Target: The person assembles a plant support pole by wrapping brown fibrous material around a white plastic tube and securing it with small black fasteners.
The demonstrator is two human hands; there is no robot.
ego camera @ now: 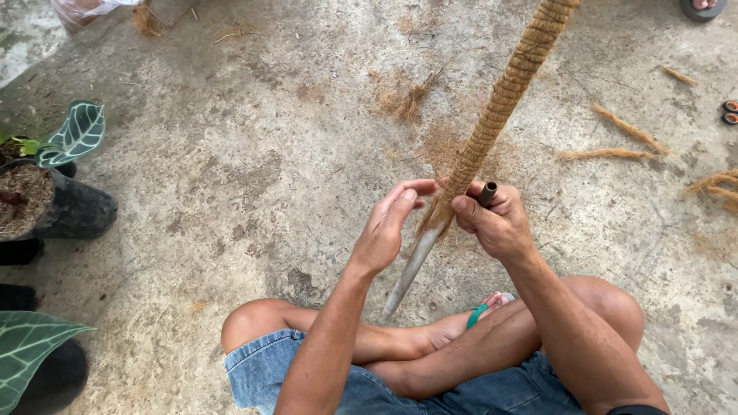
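Note:
A long pole wound tightly with brown coir rope slants from the top of the view down to my hands. Its bare grey pointed end sticks out below them. My left hand has its fingers apart, fingertips touching the loose fibre at the lower edge of the wrapping. My right hand presses a thumb against the pole and grips a small dark tube-shaped object. I sit cross-legged on the concrete floor in denim shorts.
A black pot with soil and a veined green leaf stands at the left. Another large leaf is at the lower left. Loose coir tufts lie at the right and behind the pole. Someone's sandalled foot shows at the top right.

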